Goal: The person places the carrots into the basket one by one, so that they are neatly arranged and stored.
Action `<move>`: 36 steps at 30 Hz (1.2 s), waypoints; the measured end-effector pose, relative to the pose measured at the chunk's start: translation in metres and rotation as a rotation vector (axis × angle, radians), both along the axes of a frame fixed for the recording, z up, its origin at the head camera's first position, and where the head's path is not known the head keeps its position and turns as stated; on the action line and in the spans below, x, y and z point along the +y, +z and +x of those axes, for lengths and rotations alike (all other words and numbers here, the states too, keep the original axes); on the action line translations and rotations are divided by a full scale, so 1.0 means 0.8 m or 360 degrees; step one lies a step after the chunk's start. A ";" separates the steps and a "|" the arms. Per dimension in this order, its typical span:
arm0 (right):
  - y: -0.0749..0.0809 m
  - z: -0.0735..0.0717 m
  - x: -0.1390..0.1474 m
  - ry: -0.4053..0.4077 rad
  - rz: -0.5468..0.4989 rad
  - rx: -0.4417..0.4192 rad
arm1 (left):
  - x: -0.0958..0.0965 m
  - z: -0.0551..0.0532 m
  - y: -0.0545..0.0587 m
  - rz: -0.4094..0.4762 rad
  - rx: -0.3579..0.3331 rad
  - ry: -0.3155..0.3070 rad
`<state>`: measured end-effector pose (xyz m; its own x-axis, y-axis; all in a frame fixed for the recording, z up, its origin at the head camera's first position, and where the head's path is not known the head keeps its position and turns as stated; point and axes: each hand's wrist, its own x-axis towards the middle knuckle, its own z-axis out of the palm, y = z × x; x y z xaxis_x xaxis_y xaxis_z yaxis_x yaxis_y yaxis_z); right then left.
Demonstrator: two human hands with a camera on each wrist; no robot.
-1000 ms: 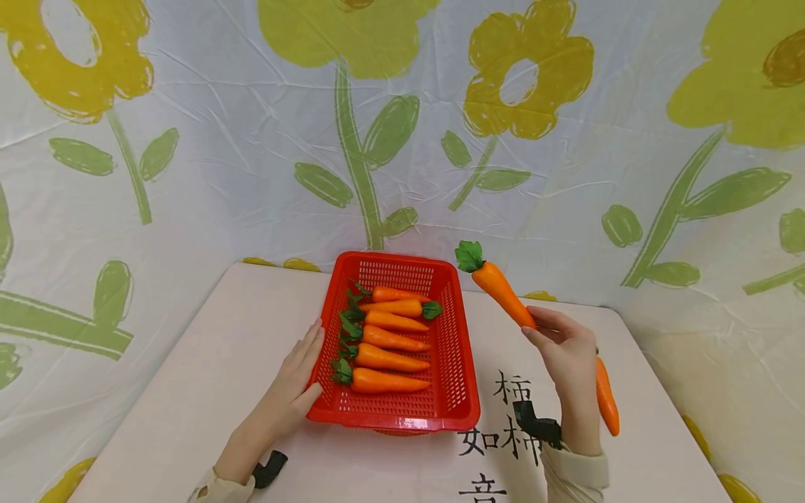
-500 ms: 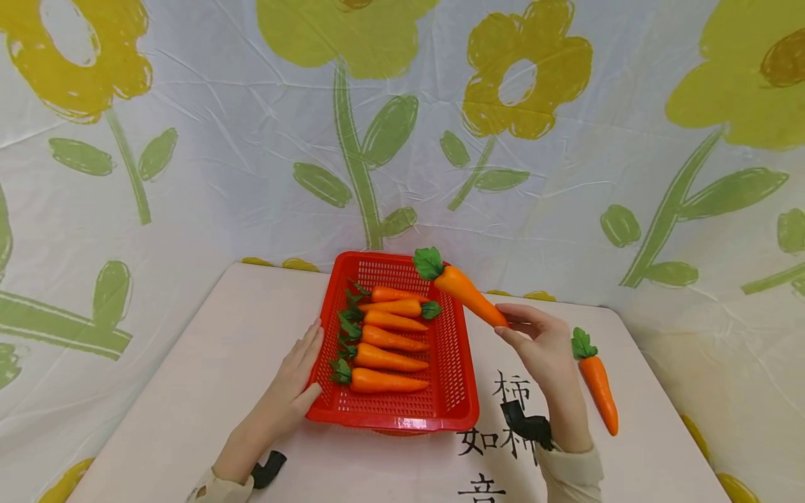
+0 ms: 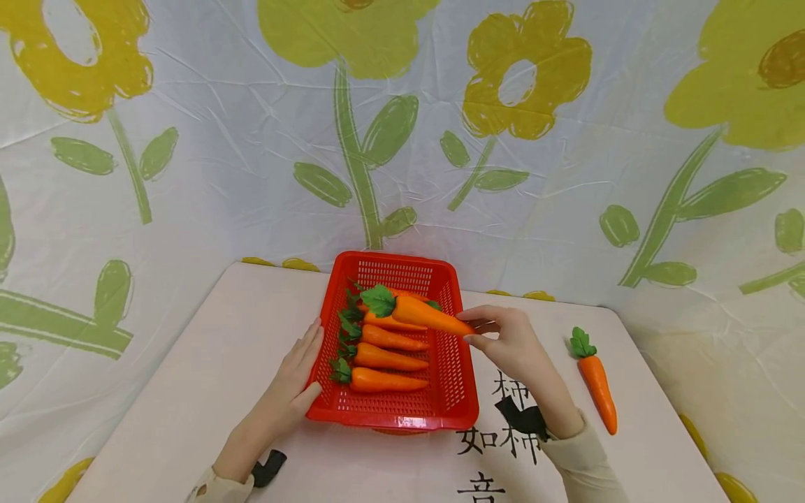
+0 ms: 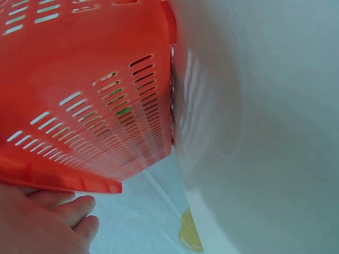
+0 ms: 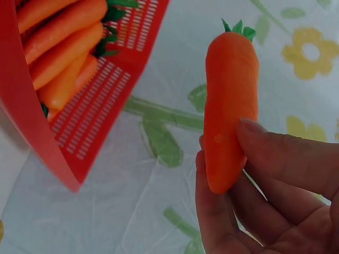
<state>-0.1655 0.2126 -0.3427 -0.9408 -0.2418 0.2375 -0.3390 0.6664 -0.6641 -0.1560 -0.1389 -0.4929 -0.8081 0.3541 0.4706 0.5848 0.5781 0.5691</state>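
Note:
My right hand (image 3: pixel 506 342) pinches a carrot (image 3: pixel 428 314) near its tapered tip, between thumb and fingers. That carrot hangs over the red basket (image 3: pixel 462 391), its green leaves pointing left. In the right wrist view the held carrot (image 5: pixel 230 100) stands out large, with the thumb across its lower part. Inside the basket several carrots (image 3: pixel 390 358) lie in a row; the held one partly covers the farther ones. Along the basket's left rim rests my left hand (image 3: pixel 295 374), fingers extended. The left wrist view shows its fingers (image 4: pixel 71 211) against the rim.
One more carrot (image 3: pixel 597 391) lies on the table to the right of my right hand. Black written characters (image 3: pixel 481 443) mark the pale tabletop (image 3: pixel 207 363). A flower-patterned cloth (image 3: pixel 251 140) hangs behind and at both sides.
My right hand has carried its carrot leftward and down, from beside the basket to over it. The carrot lying at the right has come into full view. My left hand stays in place.

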 end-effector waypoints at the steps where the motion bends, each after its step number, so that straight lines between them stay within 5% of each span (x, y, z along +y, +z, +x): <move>1: -0.001 -0.001 -0.003 0.0037 0.0022 -0.0019 | 0.000 0.000 0.000 0.0003 -0.0001 0.0000; 20: -0.011 -0.023 -0.056 0.0566 0.0441 -0.0285 | 0.001 0.000 0.000 0.0024 0.0027 -0.0014; 31: -0.026 -0.031 -0.087 0.0753 0.0577 -0.0491 | 0.000 0.001 0.000 0.0014 -0.0012 -0.0008; 36: -0.032 -0.038 -0.098 0.0732 0.0686 -0.0592 | 0.001 0.000 0.001 0.0022 0.0009 -0.0013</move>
<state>-0.1960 0.1345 -0.3680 -0.7216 -0.6317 -0.2834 -0.4505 0.7392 -0.5006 -0.1557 -0.1384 -0.4920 -0.8025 0.3542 0.4802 0.5928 0.5652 0.5737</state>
